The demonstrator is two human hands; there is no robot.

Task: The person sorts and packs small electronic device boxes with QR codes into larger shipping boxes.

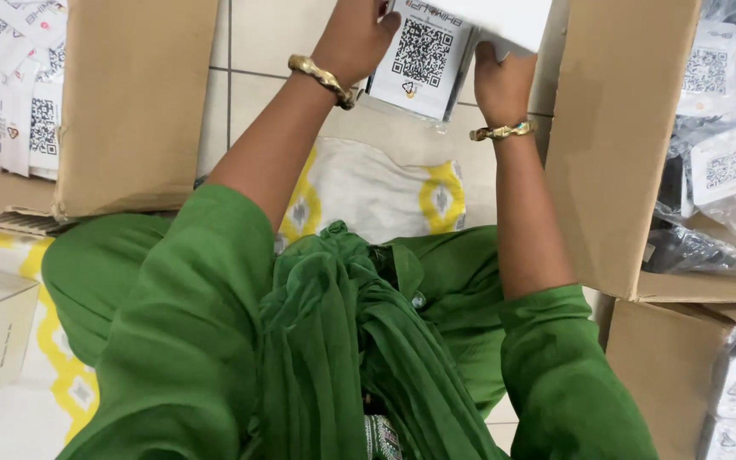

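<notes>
hands: left hand (pixel 355 38), right hand (pixel 503 85) grip white packet (pixel 423 58) | fingertips, packet top cut off

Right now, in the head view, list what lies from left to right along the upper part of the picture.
Open cardboard box of white coded packets → its cardboard flap → left hand → white packet with a square code label held by both hands → right hand → tall cardboard flap → box of plastic-bagged items.

Two hands, the left hand (pixel 355 38) and the right hand (pixel 502 83), are seen, one gold bangle on each wrist. Three cardboard boxes are counted: the left box (pixel 134 102), right box (pixel 619 145) and lower box (pixel 662 375).
</notes>
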